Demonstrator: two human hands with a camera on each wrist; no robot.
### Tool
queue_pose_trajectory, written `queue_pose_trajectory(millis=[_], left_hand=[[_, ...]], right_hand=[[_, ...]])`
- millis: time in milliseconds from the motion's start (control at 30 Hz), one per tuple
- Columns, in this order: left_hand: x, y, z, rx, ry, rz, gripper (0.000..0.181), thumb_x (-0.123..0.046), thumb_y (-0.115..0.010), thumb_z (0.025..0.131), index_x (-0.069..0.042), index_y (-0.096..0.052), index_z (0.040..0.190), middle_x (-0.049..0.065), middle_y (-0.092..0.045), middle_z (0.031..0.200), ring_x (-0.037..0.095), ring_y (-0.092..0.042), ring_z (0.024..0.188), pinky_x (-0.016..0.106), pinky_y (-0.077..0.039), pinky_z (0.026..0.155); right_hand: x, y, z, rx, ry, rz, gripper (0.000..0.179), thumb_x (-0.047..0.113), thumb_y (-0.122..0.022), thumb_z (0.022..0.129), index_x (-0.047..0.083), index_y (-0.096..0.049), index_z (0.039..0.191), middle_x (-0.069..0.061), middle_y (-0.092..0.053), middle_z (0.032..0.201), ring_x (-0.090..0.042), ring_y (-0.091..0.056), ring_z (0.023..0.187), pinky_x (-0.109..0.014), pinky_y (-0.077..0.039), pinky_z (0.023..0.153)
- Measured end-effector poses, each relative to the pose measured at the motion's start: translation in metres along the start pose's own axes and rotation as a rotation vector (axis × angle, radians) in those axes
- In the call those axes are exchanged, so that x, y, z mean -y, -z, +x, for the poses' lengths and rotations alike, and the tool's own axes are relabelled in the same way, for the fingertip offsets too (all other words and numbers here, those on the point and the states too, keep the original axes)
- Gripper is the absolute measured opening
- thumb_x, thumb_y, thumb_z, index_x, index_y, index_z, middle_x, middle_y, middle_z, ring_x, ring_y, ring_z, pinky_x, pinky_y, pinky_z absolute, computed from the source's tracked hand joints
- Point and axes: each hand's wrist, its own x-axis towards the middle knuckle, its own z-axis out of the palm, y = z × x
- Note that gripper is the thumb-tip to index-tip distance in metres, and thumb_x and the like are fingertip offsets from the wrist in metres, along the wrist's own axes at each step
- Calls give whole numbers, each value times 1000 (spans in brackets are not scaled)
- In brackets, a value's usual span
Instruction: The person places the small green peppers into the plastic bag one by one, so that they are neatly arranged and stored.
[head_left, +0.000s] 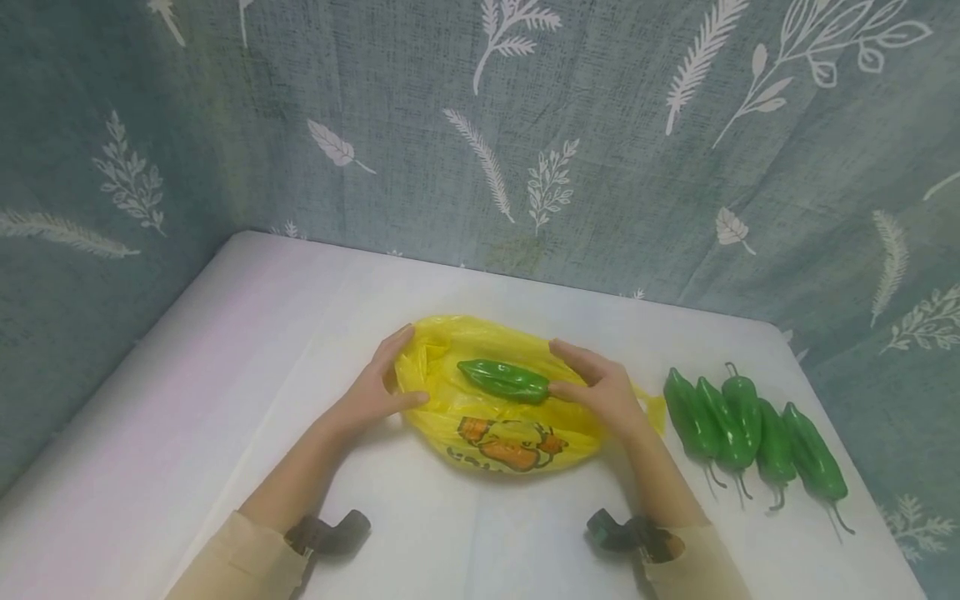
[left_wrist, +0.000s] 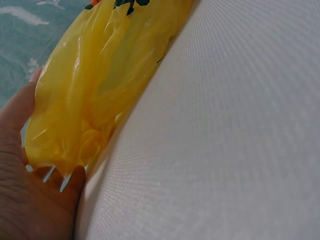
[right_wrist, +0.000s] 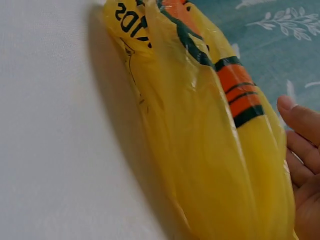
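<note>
A yellow plastic bag [head_left: 517, 462] with an orange and green print lies on the white table, its mouth spread upward. One glossy green pepper [head_left: 506, 381] is in the bag's mouth. My left hand [head_left: 375, 387] touches the bag's left end, thumb and fingers spread apart around it; the left wrist view shows the crumpled yellow film [left_wrist: 85, 90] against that hand. At the bag's right side is my right hand [head_left: 603, 392], its fingers extended and its thumb beside the pepper's right end. In the right wrist view the bag [right_wrist: 200, 135] hides part of its fingers.
Several green peppers [head_left: 813, 454] with stems lie in a row on the table to the right of the bag. A grey-green curtain [head_left: 412, 125] with white leaf prints hangs behind the white table [head_left: 315, 283] and along its sides.
</note>
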Motion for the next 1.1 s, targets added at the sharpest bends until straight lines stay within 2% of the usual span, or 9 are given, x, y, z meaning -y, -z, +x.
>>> queue_pose_trajectory(millis=[167,333,500,633,767,900,967,1100], left_hand=[[0,-1,2,-5,-1,8,92,-23,-73,79,-14,-17,152,7,-8,159,29,-4,146,56,-2,116],[1,-2,3,-5,6,2,93,-22,-73,78,-13,-17,152,8,-8,159,30,-4,146,56,-2,116],[1,-6,1,6,0,9,94,-23,-73,78,-11,-16,152,10,-8,159,32,-5,146,58,-3,115],[-1,-7,-1,0,7,4,95,-23,-74,78,-12,-16,152,9,-8,159,31,-4,146,58,-3,115],[-2,-7,-3,-5,26,0,96,-24,-74,77,-14,-15,152,6,-8,159,29,-4,146,55,-4,116],[-3,-5,-3,-4,31,8,98,-25,-75,77,-13,-13,152,8,-7,159,30,-4,146,56,-4,116],[-4,-4,-3,-6,28,14,98,-25,-75,77,-12,-13,152,9,-8,159,31,-4,146,56,-4,116],[-6,-1,-2,-7,33,22,98,-25,-75,77,-14,-13,153,7,-8,159,29,-5,146,55,-5,116]], right_hand=[[2,8,-6,-54,-17,61,59,14,-71,85,12,-48,139,-4,-47,143,-20,-40,135,-36,-33,111],[5,17,-16,-90,-18,86,61,15,-71,84,14,-46,140,-1,-45,145,-17,-38,136,-22,-33,109],[5,30,-26,-104,14,28,67,13,-71,84,18,-41,143,1,-40,148,-18,-35,137,-10,-31,104],[7,40,-33,-122,57,-39,69,12,-72,83,15,-40,144,-4,-39,149,-26,-37,136,-8,-32,102],[11,49,-41,-128,60,-82,72,12,-73,82,15,-39,145,-7,-38,150,-31,-37,135,-5,-31,100],[15,57,-50,-153,62,-101,76,13,-74,81,17,-36,146,-8,-36,150,-31,-37,135,-4,-31,100],[15,60,-53,-179,82,-91,78,9,-74,80,17,-34,147,-10,-36,150,-27,-37,136,-4,-31,101],[13,65,-57,-240,100,-93,85,4,-74,79,21,-30,149,-10,-36,151,-9,-37,135,-5,-31,102]])
